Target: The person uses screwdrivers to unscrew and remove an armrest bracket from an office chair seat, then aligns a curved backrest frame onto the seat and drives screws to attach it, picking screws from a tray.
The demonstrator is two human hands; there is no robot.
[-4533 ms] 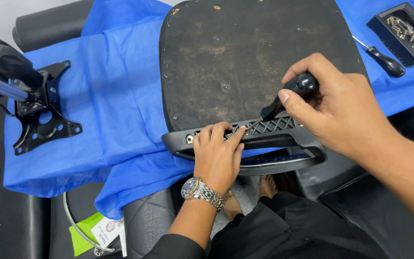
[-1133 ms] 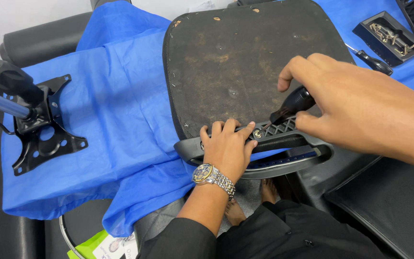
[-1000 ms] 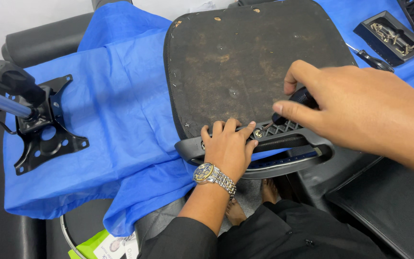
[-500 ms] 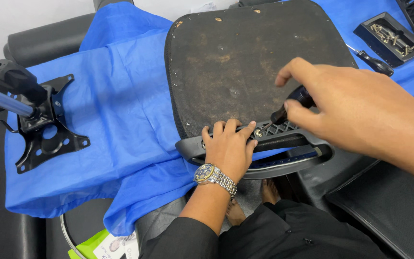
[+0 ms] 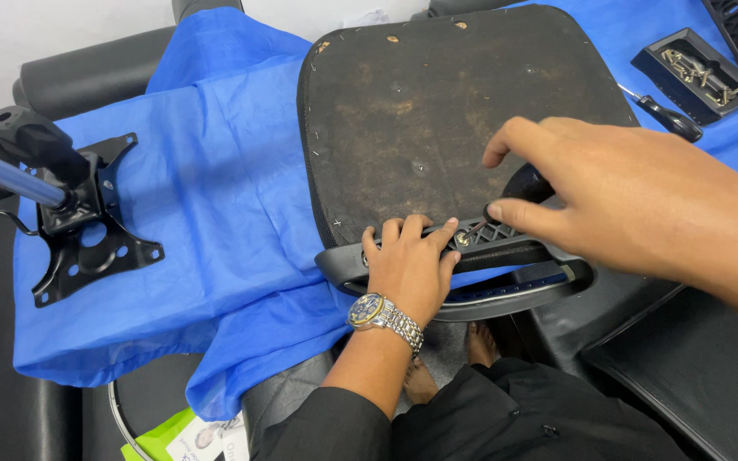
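Observation:
An upside-down black chair seat (image 5: 437,111) lies on a blue cloth (image 5: 215,196). A black plastic armrest bracket (image 5: 506,273) sits against the seat's near edge. My left hand (image 5: 407,265), with a metal wristwatch, presses down on the bracket's left part, fingers curled over it. My right hand (image 5: 617,196) grips the black handle of a screwdriver (image 5: 523,183), whose tip meets a screw (image 5: 463,239) on the bracket just right of my left fingers.
A black chair tilt mechanism with a metal gas cylinder (image 5: 61,213) lies at the left. A small black tray of screws (image 5: 698,72) and a second screwdriver (image 5: 664,111) lie at the upper right. Black cushions surround the cloth.
The camera view has shifted slightly. My right hand has turned a little on the screwdriver handle. My left hand stays on the bracket.

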